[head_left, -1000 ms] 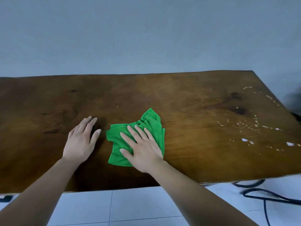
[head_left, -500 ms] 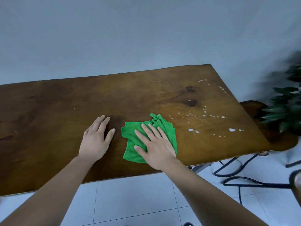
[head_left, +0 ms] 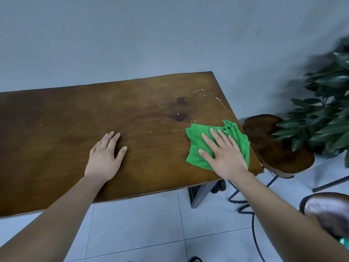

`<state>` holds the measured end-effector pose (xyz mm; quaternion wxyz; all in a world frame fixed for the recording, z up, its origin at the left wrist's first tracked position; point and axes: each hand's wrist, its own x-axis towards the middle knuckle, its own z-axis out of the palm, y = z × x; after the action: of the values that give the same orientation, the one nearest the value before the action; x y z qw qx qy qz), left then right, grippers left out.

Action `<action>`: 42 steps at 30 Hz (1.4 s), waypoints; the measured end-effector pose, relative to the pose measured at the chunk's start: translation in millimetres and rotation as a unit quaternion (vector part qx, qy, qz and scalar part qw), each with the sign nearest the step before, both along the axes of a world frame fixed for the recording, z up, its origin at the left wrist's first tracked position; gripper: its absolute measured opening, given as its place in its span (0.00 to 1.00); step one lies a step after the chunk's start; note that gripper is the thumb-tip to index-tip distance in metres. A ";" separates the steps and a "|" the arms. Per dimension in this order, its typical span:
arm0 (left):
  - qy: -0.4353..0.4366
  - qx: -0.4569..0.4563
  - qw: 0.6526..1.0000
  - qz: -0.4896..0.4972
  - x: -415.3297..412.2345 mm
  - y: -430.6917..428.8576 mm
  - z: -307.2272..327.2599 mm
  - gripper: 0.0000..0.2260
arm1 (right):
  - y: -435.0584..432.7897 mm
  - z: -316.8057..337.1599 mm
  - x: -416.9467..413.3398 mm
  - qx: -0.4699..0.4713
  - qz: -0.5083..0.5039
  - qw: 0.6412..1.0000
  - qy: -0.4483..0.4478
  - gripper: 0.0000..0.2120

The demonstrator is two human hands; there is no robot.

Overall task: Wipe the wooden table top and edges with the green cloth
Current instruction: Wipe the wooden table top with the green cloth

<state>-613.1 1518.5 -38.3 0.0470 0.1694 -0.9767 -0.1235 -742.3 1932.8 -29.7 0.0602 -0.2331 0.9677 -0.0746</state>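
Note:
The wooden table top [head_left: 75,120] stretches across the view, its right end near the middle right. A crumpled green cloth [head_left: 196,146] lies at the table's near right corner, its folds reaching the right edge. My right hand [head_left: 222,152] presses flat on the cloth with fingers spread. My left hand [head_left: 105,154] rests palm down on bare wood to the left, holding nothing. Small white specks [head_left: 219,100] dot the wood near the far right edge and around a dark knot [head_left: 178,116].
A wooden stool [head_left: 277,146] stands just right of the table end, with a leafy plant [head_left: 324,110] behind it. Another rounded brown seat [head_left: 328,212] sits at the lower right. Black cables [head_left: 253,224] trail over the white tiled floor. A grey wall backs the table.
My right hand has slid the cloth rightward over the white specks to the table's right corner. My left hand stayed flat, and the view has turned right.

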 end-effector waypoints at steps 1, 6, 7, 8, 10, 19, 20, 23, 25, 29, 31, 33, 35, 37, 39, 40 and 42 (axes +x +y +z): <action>0.001 -0.002 1.000 0.001 0.9 -0.6 -0.9 0.32 | 9.8 -0.2 -9.9 0.004 -0.013 1.000 -0.001 0.37; -0.001 -0.004 1.000 0.005 0.3 3.1 -0.8 0.31 | 22.5 -0.5 -53.5 0.013 -0.092 0.996 -0.002 0.39; -0.001 -0.006 1.000 0.007 0.2 3.6 -0.4 0.31 | 16.1 0.1 -59.0 0.017 -0.117 0.993 -0.006 0.39; -0.001 -0.008 1.000 0.009 0.0 3.7 0.4 0.31 | 6.2 1.1 -61.7 0.023 -0.135 0.990 -0.012 0.40; -0.002 -0.008 1.000 0.013 0.0 3.9 1.5 0.31 | -21.0 3.6 -55.7 0.042 -0.134 0.990 -0.021 0.41; 0.017 0.002 1.000 0.019 -1.4 3.3 -2.0 0.27 | -181.6 1.7 73.0 0.016 0.163 0.986 -0.036 0.39; 0.019 0.004 1.000 0.019 -1.6 2.8 -2.9 0.26 | -195.3 -1.9 81.6 0.012 0.195 0.980 -0.034 0.39; 0.026 0.019 0.999 0.022 -0.9 -0.3 -5.3 0.25 | -218.2 -6.6 77.5 0.002 0.264 0.964 -0.023 0.39; 0.029 0.027 0.999 0.026 -1.0 -0.4 -4.6 0.26 | -220.7 -3.6 52.0 0.010 0.303 0.953 -0.020 0.39; 0.025 0.021 0.999 0.032 -1.4 3.6 -2.4 0.27 | -204.2 5.0 -15.3 0.032 0.301 0.953 -0.014 0.39; 0.017 0.021 0.999 0.038 -2.3 4.6 -0.3 0.27 | -182.2 9.0 -51.4 0.032 0.255 0.966 -0.014 0.39; 0.009 0.022 0.999 0.041 -2.6 4.8 0.4 0.28 | -150.5 11.2 -91.1 0.036 0.195 0.980 -0.007 0.39; 0.006 0.024 0.999 0.042 -2.7 5.0 0.8 0.29 | -112.0 11.0 -131.8 0.037 0.122 0.992 0.000 0.39; 0.006 0.024 0.999 0.043 -2.6 5.1 0.7 0.29 | -73.7 10.1 -167.2 0.035 0.045 0.998 -0.003 0.40; 0.007 0.024 0.999 0.042 -2.8 5.1 0.9 0.29 | -45.1 9.6 -189.6 0.036 -0.025 0.999 -0.016 0.40; 0.007 0.025 0.999 0.041 -2.6 5.3 1.2 0.29 | -36.9 9.2 -194.7 0.036 -0.052 0.998 -0.021 0.40; 0.006 0.024 0.999 0.040 -2.1 6.1 1.9 0.29 | -33.6 7.6 -193.1 0.032 -0.085 0.996 -0.024 0.40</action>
<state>-615.1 1524.6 -36.4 0.0540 0.2086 -0.9656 -0.1458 -935.4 1899.2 -22.1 0.0845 -0.1457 0.9843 -0.0537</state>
